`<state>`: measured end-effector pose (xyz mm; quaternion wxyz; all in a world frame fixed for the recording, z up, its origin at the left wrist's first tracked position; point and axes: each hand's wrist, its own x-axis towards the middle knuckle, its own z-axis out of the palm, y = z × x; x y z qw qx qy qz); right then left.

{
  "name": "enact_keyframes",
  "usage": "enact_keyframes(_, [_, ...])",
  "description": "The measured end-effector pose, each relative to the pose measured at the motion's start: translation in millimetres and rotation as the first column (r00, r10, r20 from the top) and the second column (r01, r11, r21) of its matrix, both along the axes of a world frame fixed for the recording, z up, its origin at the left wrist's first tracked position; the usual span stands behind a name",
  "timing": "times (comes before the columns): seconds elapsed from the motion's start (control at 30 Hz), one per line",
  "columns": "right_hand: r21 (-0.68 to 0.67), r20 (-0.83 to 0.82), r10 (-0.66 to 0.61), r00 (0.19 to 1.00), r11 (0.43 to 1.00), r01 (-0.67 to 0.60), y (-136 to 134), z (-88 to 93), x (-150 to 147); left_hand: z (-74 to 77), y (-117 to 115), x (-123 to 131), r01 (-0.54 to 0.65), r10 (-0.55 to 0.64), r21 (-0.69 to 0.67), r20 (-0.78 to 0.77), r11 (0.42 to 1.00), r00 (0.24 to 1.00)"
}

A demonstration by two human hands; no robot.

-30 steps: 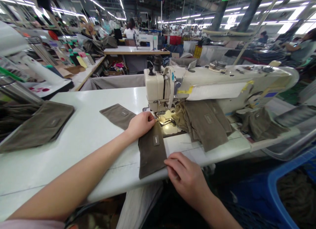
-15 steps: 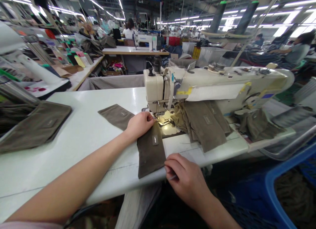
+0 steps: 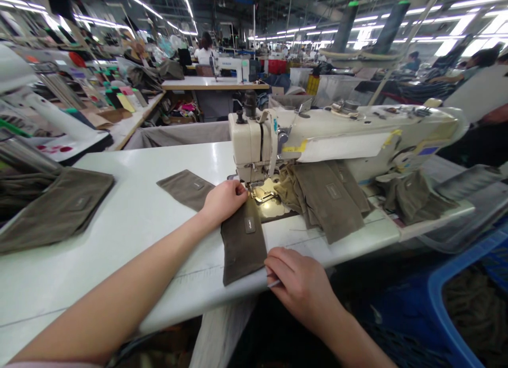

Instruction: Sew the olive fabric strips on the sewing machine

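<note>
Co-worker [image 3: 482, 93] now seen far right; fabric strip [image 3: 243, 249] pressed by left hand [image 3: 224, 201] beside needle [image 3: 250, 187]; grip by right hand [image 3: 301, 286] on near edge unclear; left hand could be pierced if machine runs.

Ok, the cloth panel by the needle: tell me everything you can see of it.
The olive-brown cloth panel is a flat, elongated piece with a matte, canvas-like look. It lies on the white sewing table, its top end reaching the presser foot. A small dark label with pale, unreadable lettering sits near that end. The left hand rests at the top end; the right hand is at its lower right edge, contact unclear.
</note>
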<state>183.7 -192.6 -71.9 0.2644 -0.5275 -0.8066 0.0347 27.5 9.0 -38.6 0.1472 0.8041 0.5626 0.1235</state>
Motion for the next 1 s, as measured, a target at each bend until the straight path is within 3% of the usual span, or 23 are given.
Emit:
enact_keyframes(0.2, [-0.032, 0.008, -0.001, 1.0, 0.999, 0.002, 2.4, 1.9, -0.4, 0.2, 5.9, -3.2, 0.077, -0.077, 0.002, 0.035, 0.997, 0.996])
enact_keyframes(0.3, [-0.059, 0.022, -0.003, 1.0, 0.998, 0.004, 2.0, 4.0, -0.2, 0.3, 4.5, -21.8, 0.129, -0.139, 0.197, 0.033, 0.972, 0.99])
enact_keyframes(0.37, [-0.074, 0.035, 0.001, 0.999, 0.997, 0.001, 0.6, 6.0, 0.7, 1.6, 1.2, -42.8, 0.145, -0.126, 0.309, -0.08, 0.94, 0.989])
enact_keyframes(0.47, [-0.081, 0.057, 0.016, 0.998, 0.997, -0.011, -3.4, 8.2, 2.9, 7.5, -11.6, -74.1, 0.169, -0.06, 0.307, -0.335, 0.937, 0.94])
enact_keyframes(0.57, [-0.064, 0.065, 0.025, 0.998, 0.998, -0.021, -7.6, 7.1, 4.0, 13.7, -44.2, -83.4, 0.19, -0.045, 0.346, -0.386, 0.919, 0.921])
enact_keyframes(0.6, [-0.058, 0.065, 0.024, 0.998, 0.998, -0.02, -8.7, 6.1, 3.9, 13.8, -60.3, -79.8, 0.242, -0.116, 0.359, -0.338, 0.902, 0.934])
enact_keyframes(0.63, [-0.054, 0.063, 0.02, 0.998, 0.998, -0.017, -9.5, 5.0, 3.8, 12.4, -78.2, -73.8, 0.341, -0.259, 0.355, -0.259, 0.871, 0.93])
enact_keyframes(0.7, [-0.055, 0.045, 0.016, 0.999, 0.998, -0.013, -10.0, 3.4, 4.4, 5.4, -114.6, -58.7, 0.546, -0.536, 0.315, -0.126, 0.777, 0.835])
enact_keyframes(0.8, [-0.009, -0.058, -0.009, 0.998, 1.0, 0.008, -6.6, 5.9, 13.4, -9.0, -152.8, -42.8, 0.66, -0.623, 0.365, -0.231, 0.657, 0.747])
enact_keyframes(0.9, [0.185, -0.182, -0.178, 0.967, 0.96, 0.211, 3.9, 16.5, 36.5, -17.1, -161.1, -41.9, 0.694, -0.62, 0.382, -0.315, 0.611, 0.719])
enact_keyframes(1.0, [0.332, -0.226, -0.492, 0.841, 0.773, 0.541, 19.7, 31.4, 66.9, -17.3, -155.0, -45.2, 0.714, -0.631, 0.368, -0.335, 0.596, 0.7])
